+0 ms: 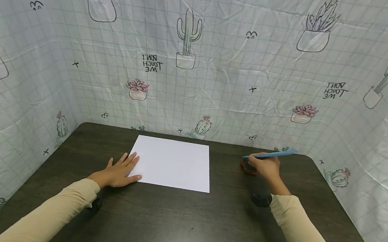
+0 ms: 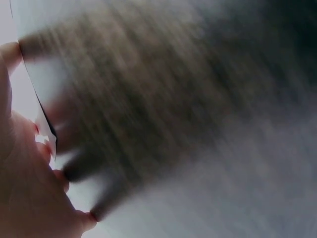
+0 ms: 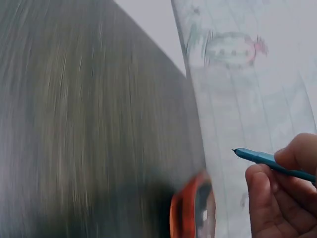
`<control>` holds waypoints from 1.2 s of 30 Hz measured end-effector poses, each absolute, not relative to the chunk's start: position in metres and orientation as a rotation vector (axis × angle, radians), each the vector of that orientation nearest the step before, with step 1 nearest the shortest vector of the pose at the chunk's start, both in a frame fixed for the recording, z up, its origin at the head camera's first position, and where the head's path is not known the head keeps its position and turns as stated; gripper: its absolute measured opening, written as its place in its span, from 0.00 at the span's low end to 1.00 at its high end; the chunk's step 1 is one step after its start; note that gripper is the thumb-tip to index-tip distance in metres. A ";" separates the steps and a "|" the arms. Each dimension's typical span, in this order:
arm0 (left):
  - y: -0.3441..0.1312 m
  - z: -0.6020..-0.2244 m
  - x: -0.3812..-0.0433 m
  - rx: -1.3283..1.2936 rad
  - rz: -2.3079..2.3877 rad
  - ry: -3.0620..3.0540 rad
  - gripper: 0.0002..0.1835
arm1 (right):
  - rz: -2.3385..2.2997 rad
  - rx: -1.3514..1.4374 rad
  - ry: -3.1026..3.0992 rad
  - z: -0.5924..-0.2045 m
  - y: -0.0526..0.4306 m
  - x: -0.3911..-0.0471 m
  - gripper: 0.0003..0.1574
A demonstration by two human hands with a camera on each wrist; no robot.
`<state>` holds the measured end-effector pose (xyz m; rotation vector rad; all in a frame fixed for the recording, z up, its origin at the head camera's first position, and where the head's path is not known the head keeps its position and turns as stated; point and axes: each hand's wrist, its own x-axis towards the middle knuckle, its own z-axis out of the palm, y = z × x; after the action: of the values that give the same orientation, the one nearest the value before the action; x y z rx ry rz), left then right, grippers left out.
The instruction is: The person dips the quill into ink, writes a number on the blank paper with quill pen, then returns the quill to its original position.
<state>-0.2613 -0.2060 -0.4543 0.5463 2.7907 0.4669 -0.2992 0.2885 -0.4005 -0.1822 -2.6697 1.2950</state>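
Note:
A white sheet of paper [image 1: 172, 163] lies on the dark table. My left hand [image 1: 117, 173] rests on its left edge with the fingers spread, and in the left wrist view the fingertips of this hand [image 2: 34, 183] reach the paper's edge. Out to the right, my right hand [image 1: 267, 168] pinches a slim blue pen [image 3: 262, 157] between thumb and fingers, its dark point showing in the right wrist view. Beneath that hand on the table sits a small orange-red and black object [image 1: 247, 166], partly hidden by it; its kind does not show.
The dark tabletop [image 1: 177, 220] spreads around the paper and in front of both arms. A light cloth curtain [image 1: 218, 92] with cactus drawings and a grid hangs along the back and both sides of the table.

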 end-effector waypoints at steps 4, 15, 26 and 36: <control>-0.205 -0.453 -0.261 0.532 0.456 2.792 0.45 | 1.447 -0.199 -2.611 -0.400 0.264 -0.304 0.16; -0.209 -0.462 -0.268 0.535 0.456 2.792 0.45 | 1.611 -0.170 -2.521 -0.418 0.189 -0.319 0.14; -0.208 -0.457 -0.264 0.541 0.490 2.777 0.46 | 1.749 -0.200 -2.423 -0.436 0.126 -0.325 0.11; -0.208 -0.457 -0.263 0.539 0.492 2.779 0.47 | 1.713 -0.231 -2.447 -0.441 0.095 -0.324 0.07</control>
<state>-0.2625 -0.2079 -0.4569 0.5391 2.7786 0.4921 -0.3242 0.0952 -0.4414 -0.2308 -2.4473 1.7129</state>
